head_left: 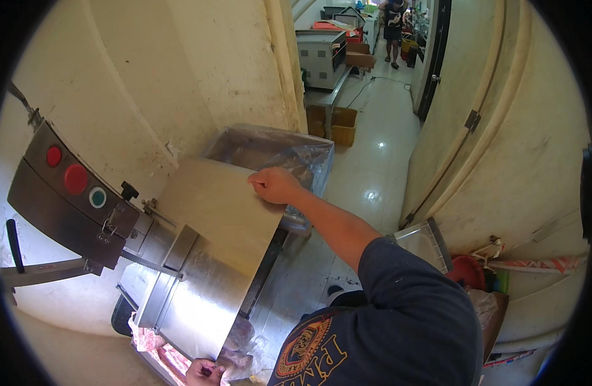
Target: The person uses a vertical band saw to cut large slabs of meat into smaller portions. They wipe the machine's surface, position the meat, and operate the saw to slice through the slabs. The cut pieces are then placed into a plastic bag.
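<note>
A meat band saw with a wide bare metal table (228,212) stands in front of me on the left. My right hand (277,185) reaches across to the table's far right edge, its fingers closed on that edge. Low in the view, my left hand (204,372) is curled at the table's near corner; the frame's bottom partly cuts it off. Across the table runs a metal guide (164,276). The saw's steel head (67,193) carries two red buttons and a green one. Pink marbled meat (157,347) lies below the table's left edge.
A plastic-lined bin (318,154) stands beyond the table. Clear bags (241,341) hang under its near side. Off to the right are a door (460,128) and a red round object (466,271). Down the tiled passage, a person (394,29) stands near a grey machine (320,58) and yellow crate (343,125).
</note>
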The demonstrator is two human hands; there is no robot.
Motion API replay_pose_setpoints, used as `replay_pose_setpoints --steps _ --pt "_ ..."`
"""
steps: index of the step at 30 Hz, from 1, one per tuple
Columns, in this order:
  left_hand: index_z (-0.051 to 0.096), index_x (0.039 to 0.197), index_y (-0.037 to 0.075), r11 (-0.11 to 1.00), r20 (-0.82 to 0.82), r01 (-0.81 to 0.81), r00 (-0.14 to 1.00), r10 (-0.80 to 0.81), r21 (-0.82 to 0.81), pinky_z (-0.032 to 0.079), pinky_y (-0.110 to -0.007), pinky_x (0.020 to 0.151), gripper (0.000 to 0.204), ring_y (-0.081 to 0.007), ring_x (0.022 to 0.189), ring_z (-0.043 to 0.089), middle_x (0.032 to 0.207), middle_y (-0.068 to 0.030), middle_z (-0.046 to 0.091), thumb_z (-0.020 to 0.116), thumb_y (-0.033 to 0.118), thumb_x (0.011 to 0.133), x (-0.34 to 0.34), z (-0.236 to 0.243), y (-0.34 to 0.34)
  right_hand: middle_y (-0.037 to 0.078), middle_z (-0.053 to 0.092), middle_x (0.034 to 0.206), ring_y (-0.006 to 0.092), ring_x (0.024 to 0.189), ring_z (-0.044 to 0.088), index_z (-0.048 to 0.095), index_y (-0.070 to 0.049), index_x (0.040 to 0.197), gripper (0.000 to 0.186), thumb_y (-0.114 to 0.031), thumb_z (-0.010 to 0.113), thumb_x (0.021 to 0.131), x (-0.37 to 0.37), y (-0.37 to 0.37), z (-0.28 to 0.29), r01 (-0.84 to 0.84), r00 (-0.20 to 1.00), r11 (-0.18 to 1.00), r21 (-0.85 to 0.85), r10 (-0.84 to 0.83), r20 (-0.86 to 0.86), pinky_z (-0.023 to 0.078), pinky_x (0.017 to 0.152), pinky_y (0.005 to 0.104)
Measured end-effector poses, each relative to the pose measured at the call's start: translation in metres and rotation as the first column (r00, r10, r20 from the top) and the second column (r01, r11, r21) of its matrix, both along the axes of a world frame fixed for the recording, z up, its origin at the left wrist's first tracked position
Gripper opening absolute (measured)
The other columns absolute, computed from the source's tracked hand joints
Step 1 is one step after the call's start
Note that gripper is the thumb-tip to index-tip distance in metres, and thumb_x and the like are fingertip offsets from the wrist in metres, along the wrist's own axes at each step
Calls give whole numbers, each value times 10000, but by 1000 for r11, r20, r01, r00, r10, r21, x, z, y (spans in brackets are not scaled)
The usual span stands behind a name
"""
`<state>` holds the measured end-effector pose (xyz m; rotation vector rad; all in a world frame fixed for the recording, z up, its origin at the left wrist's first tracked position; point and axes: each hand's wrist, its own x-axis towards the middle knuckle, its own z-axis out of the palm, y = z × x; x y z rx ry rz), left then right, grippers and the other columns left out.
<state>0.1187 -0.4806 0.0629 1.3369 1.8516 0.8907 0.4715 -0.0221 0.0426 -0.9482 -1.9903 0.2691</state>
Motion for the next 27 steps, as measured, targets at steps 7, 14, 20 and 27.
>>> replay_pose_setpoints --steps 7,14,20,27 --pt "623 884 34 993 -74 -116 991 116 5 505 -238 648 196 -98 697 618 799 -40 654 777 -70 825 6 -11 4 152 708 921 407 865 674 732 -132 1000 193 -223 593 902 4 -4 2 -11 996 1000 -21 9 -91 530 728 508" --pt "573 851 39 919 -132 -345 919 372 190 420 -229 571 224 -88 573 513 704 -21 586 769 -71 845 13 -48 6 171 684 834 388 786 666 731 -96 1031 171 -159 593 953 50 -48 -27 -77 969 992 99 97 -225 513 657 458" --pt "530 818 59 876 -155 -420 873 461 239 364 -220 547 288 -75 588 453 690 23 507 771 -99 824 21 -54 6 63 704 799 146 714 650 720 -45 1075 229 -238 613 1014 152 -152 -132 -162 939 782 -602 -66 -338 515 672 324" --pt "525 800 67 911 -233 -365 885 404 192 380 -232 609 302 -83 651 475 710 10 541 806 -40 817 20 -46 17 102 761 941 148 830 699 736 -86 1213 297 -280 616 1024 242 -229 -276 -185 931 588 -787 -152 -333 562 788 331"
